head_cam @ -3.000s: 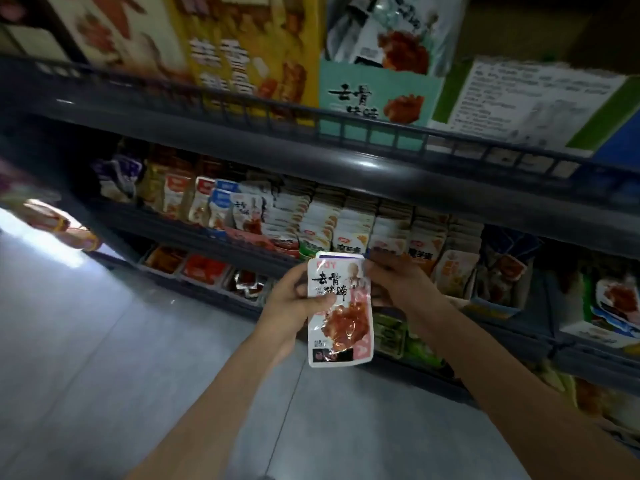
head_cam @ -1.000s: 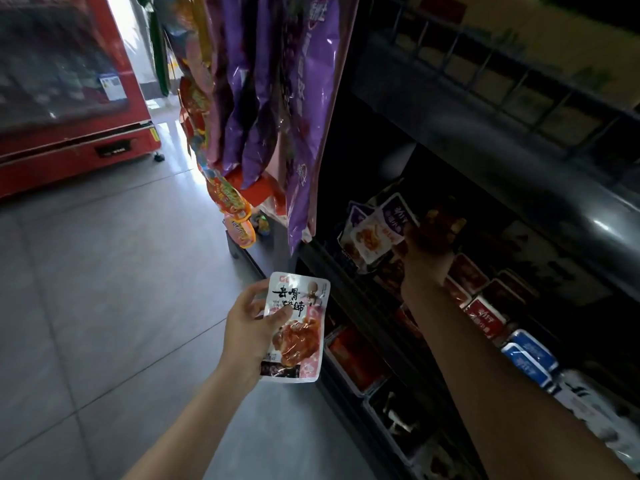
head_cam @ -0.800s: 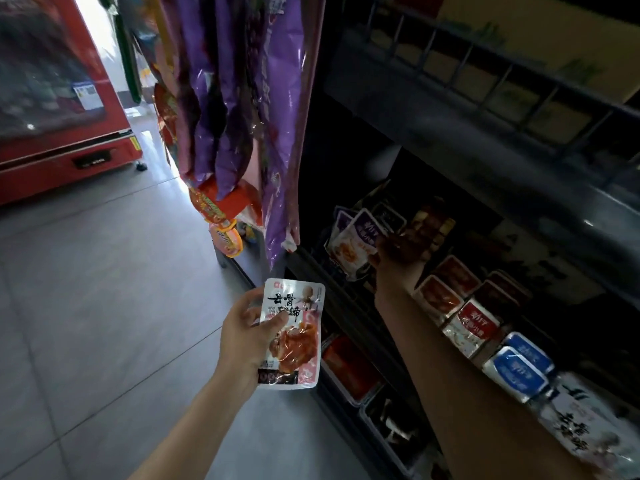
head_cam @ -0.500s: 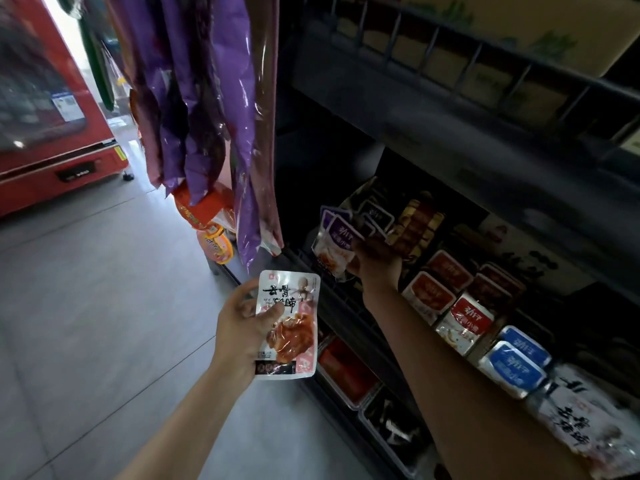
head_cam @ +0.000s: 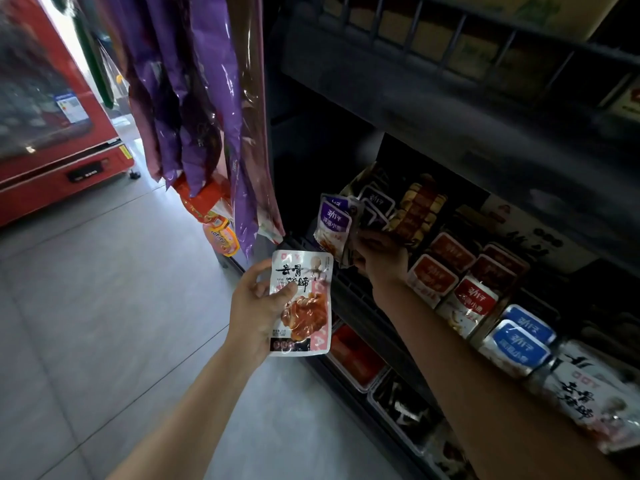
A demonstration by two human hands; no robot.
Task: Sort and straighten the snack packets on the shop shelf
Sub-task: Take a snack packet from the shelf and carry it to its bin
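Now, from the head camera, the left hand holds a white and pink snack packet upright in front of the shelf. Its fingers curl over the packet's left edge, with the thumb on the printed face. The packet is off the shelf, in the air just before the dark front rail.

The right hand reaches into the shelf's left end. Its fingers are closed round the lower edge of the purple-labelled packets, which lean outward toward the aisle.

To the right along the same shelf stand further rows, one behind another:
- brown and yellow packets just beside the purple ones
- red-labelled packets
- blue-labelled packets
- white packets with black characters at the frame's right edge

On the level below, a clear tray holds red packets, and beside it a second tray holds dark ones; what they are is too dim to tell.

Above, a railed upper shelf carries pale boxes. Long purple bags hang at the shelf's end, with orange packets under them. A red cabinet stands on the grey tiled floor to the left.
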